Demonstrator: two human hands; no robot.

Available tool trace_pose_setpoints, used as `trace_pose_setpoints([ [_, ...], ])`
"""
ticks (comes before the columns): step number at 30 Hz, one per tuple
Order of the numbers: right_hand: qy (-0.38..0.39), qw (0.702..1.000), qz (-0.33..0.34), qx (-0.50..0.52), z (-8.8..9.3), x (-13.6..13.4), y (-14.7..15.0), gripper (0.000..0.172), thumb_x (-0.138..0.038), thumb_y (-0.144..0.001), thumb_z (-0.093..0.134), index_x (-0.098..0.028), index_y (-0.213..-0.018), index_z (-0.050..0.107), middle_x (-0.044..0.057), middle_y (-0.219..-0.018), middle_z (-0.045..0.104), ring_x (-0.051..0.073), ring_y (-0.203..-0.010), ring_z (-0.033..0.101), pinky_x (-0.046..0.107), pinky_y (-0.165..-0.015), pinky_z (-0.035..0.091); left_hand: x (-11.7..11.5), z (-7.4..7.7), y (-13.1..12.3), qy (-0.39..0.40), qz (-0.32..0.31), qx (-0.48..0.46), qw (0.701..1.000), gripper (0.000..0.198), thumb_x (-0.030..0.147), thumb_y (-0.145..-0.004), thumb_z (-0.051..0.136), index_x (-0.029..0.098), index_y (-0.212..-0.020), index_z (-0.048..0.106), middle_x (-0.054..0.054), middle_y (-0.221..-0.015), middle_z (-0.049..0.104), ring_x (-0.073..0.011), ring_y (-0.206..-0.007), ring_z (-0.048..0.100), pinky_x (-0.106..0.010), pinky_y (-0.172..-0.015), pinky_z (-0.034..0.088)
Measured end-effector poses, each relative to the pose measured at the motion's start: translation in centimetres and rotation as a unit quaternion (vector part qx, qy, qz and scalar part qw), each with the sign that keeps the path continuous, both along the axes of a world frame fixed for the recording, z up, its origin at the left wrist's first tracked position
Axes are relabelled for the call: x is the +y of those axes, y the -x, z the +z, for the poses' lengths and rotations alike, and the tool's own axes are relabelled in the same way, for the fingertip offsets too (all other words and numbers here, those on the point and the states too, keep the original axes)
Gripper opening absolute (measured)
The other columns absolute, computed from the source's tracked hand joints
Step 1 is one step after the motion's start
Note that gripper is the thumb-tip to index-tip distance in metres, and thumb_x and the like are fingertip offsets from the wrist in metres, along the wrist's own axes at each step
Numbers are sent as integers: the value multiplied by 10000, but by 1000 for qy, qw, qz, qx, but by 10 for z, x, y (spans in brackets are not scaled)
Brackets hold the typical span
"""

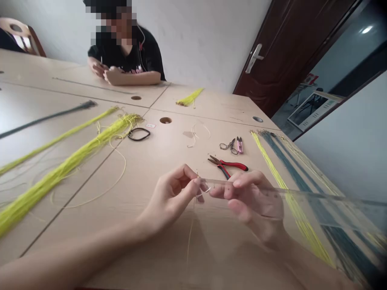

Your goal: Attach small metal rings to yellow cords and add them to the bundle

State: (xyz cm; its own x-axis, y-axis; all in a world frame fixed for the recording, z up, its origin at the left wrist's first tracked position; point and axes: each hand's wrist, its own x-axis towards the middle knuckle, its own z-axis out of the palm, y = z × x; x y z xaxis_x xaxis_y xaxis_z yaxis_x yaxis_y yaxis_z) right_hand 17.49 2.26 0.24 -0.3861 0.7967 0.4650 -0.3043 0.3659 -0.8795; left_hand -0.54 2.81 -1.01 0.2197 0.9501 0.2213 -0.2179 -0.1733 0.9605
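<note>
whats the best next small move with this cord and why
I'd probably draw the pale cord taut along the clear ruler in the right hand, with the left hand pinching it, since it curls loosely near the pinch rather than lying straight.

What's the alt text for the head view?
First-person view: a left hand pinches a thin pale cord at the end of a clear plastic ruler held by a right hand. Yellow-green cord bundles, red-handled pliers and small scissors lie on the table; across it, a seated person works with both hands.
</note>
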Motion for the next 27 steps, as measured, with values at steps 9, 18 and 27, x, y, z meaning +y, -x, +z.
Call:
trace_pose_setpoints([
  [9,10,998,5,-61,9,1,-9,169,-208,-915,519,-310,-1034,581,22,-813,582,249,-973,603,545,-914,487,-3,1,0,-52,2,22,998,133,198,-902,505,192,-771,531,-6,-754,659,-130,-714,634,-228,-639,504],
  [18,73,996,52,-6,10,2,-10,216,-128,-879,473,-267,-1020,559,28,-887,578,243,-970,593,532,-910,474,-7,0,2,-117,-42,32,992,84,137,-905,487,156,-836,532,-31,-799,644,-144,-770,628,-283,-700,522],
  [27,94,990,100,-29,13,3,-18,183,-174,-904,478,-273,-1041,548,37,-884,585,259,-988,600,506,-869,499,-7,1,5,-183,-66,87,977,99,91,-914,446,161,-905,515,14,-783,614,-80,-726,592,-201,-659,489],
])
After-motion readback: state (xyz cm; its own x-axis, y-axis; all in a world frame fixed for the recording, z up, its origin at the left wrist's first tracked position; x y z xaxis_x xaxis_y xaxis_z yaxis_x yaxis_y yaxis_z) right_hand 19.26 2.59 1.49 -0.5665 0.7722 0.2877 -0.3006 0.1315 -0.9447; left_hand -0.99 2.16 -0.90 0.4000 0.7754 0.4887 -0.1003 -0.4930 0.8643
